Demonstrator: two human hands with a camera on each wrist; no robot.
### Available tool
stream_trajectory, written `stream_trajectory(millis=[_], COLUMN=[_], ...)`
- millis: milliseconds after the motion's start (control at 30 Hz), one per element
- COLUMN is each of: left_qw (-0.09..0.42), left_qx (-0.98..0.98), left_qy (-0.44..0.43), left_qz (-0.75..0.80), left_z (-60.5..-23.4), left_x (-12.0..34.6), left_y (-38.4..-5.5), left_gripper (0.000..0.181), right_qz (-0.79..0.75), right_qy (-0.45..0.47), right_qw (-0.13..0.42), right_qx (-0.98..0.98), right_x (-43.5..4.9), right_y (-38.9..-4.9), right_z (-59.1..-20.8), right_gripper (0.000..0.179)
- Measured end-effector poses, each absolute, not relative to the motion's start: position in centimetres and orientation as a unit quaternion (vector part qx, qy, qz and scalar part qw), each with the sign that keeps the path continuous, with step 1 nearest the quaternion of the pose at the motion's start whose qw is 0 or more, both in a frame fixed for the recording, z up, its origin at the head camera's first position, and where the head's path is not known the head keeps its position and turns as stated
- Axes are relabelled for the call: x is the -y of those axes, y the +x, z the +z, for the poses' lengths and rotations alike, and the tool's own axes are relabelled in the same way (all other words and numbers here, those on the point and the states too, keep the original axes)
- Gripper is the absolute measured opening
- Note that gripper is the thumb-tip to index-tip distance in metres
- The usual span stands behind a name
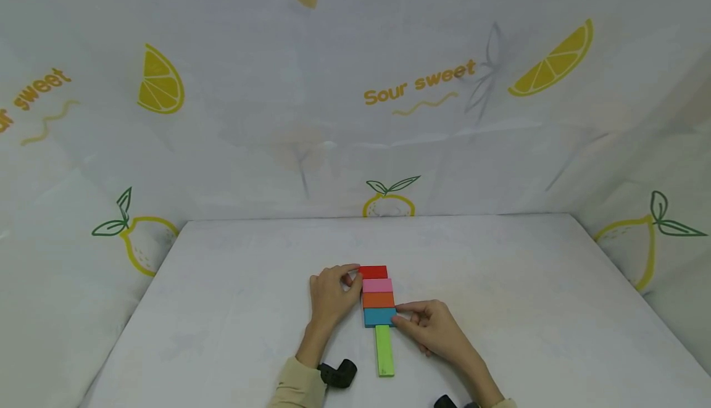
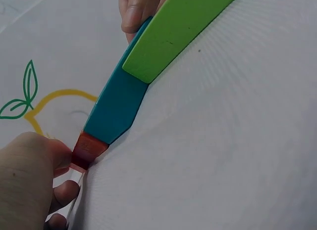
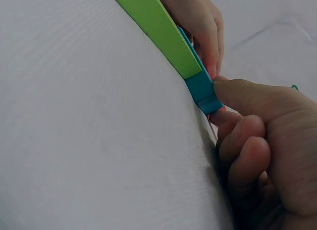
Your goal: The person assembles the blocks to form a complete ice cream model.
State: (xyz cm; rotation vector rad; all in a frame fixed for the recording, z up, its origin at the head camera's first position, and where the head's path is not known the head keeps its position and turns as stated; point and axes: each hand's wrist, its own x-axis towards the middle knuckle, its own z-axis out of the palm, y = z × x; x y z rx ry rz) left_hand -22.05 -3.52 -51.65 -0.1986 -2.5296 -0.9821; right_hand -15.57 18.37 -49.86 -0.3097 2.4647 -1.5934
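Flat wooden blocks lie in a column on the white table: red [image 1: 373, 271] at the far end, then a pink block [image 1: 377, 286], an orange block [image 1: 379, 300] and a blue block [image 1: 379, 316], side by side. A green block [image 1: 384, 351] runs lengthwise toward me from the blue block's near edge. With thumb and index finger, my left hand [image 1: 333, 295] pinches the red block's left end, its thumb beside the pink one. My right hand [image 1: 436, 329] pinches the blue block's right end, the index fingertip near the orange block; its other fingers curl under.
The white table [image 1: 233, 284] spreads around the blocks. Behind it and at both sides hangs a white cloth [image 1: 250, 167] printed with lemons and lettering. Black wrist cameras [image 1: 340, 373] sit close to the table's near side.
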Motion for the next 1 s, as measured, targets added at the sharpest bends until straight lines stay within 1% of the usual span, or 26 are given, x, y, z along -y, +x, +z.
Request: stream_trajectory(millis=[567,1000], left_qw=[0.191,0.188], left_qx=[0.908,0.908], left_qy=[-0.068,-0.07], left_qz=[-0.365,-0.367], left_z=[-51.01,-51.36], left_x=[3.08,3.2], left_y=[-21.74,-21.84], left_gripper=[0.025,0.025], right_qz=[-0.517,-0.522], right_qy=[-0.101,-0.096], right_qw=[0.086,0.092], right_qx=[-0.846,-0.842], right_x=[-18.35,-18.28], right_y=[-15.73,-15.59], right_z=[-50.01,-49.93], right_gripper=[0.039,0.038])
